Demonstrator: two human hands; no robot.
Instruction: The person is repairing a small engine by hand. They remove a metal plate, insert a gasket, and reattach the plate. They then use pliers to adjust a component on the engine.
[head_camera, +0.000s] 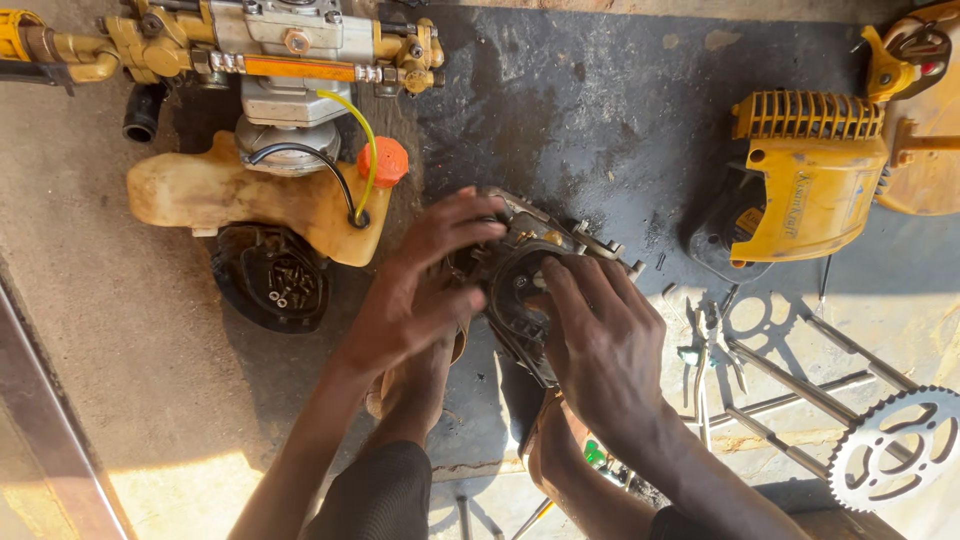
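Here, both hands clasp a dark metal engine part (520, 285) at the frame's centre, over the oily floor (600, 130): the left hand (420, 295) closes on its left side, the right hand (600, 345) on its right. At 10 o'clock lies an engine (270, 120), at 2 o'clock a yellow cover (805, 185), at 4 o'clock a sprocket (895, 450).
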